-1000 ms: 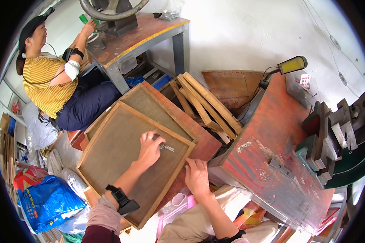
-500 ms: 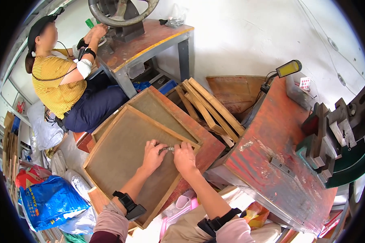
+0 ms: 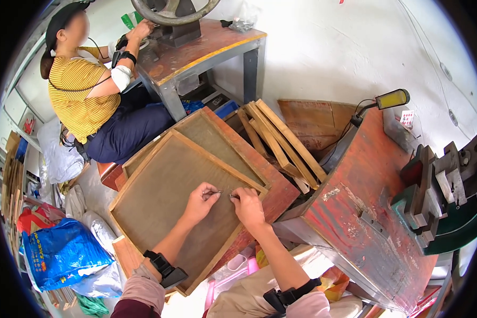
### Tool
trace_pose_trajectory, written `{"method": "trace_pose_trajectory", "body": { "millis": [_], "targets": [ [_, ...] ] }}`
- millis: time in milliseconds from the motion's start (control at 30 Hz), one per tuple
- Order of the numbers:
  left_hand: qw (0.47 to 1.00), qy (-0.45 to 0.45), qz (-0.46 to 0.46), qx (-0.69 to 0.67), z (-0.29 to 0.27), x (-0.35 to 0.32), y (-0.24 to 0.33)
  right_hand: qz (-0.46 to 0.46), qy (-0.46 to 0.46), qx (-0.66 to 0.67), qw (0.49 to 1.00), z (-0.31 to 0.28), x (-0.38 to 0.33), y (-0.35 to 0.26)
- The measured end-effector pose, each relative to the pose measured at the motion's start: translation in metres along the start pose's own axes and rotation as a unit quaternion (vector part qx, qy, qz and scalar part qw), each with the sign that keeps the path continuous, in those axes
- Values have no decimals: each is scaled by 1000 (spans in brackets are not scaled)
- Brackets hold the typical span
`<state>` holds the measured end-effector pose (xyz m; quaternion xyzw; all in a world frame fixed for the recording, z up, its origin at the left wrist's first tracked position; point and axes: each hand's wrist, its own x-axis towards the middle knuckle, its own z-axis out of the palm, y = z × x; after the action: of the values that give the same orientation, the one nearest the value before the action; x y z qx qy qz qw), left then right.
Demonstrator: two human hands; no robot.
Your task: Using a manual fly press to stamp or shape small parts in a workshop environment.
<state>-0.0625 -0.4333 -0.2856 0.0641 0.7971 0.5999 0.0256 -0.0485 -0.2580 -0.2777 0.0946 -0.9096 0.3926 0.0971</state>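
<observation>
Over a shallow wooden-framed tray (image 3: 159, 196), my two hands are a little apart with fingers pinched. My left hand (image 3: 200, 203) is closed on a small shiny metal piece (image 3: 219, 192) that pokes out past its fingertips. Facing it, my right hand (image 3: 249, 208) pinches another tiny metal piece (image 3: 231, 196), mostly hidden by the fingers. Both pieces are too small to name. The tray's flat brownish bottom shows nothing lying on it. It rests tilted across a second similar tray (image 3: 217, 139), on a red-brown wooden surface (image 3: 282, 194).
A person (image 3: 85, 90) in a striped yellow top works at a bench (image 3: 217, 45) with a handwheel (image 3: 169, 10). Wooden strips (image 3: 286, 143) lean behind the trays. To the right stand a worn red bench (image 3: 350, 206), a lamp (image 3: 392, 99) and a green machine (image 3: 440, 212). A blue bag (image 3: 63, 254) lies left.
The metal bit that bridged my fingertips is now parted, with a small gap between my hands. The view has shifted slightly.
</observation>
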Motion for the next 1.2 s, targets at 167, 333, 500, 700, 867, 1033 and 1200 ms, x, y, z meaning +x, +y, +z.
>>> {"method": "trace_pose_trajectory", "body": {
  "millis": [167, 333, 500, 700, 867, 1033, 1200],
  "targets": [
    [978, -10, -101, -182, -7, -20, 17, -11, -10, 78, 997, -11, -9, -10],
    [961, -27, -148, -232, -12, -37, 34, 33, -46, 149, 987, -26, -20, -31],
    [948, -58, -157, -271, 0, -49, 71, -7, -32, 161, 986, -74, -44, -54],
    [946, -78, -121, -289, -1, -57, 109, -51, 53, 47, 996, -204, -90, -93],
    [950, -48, -130, -279, 8, -65, 127, 93, 137, -88, 982, -282, -120, -60],
    [941, -41, -157, -297, 15, -77, 125, 146, 174, -164, 960, -297, -132, -60],
    [943, 30, -163, -288, -16, -97, 96, 92, 237, -70, 965, -225, -113, -103]
  ]
}}
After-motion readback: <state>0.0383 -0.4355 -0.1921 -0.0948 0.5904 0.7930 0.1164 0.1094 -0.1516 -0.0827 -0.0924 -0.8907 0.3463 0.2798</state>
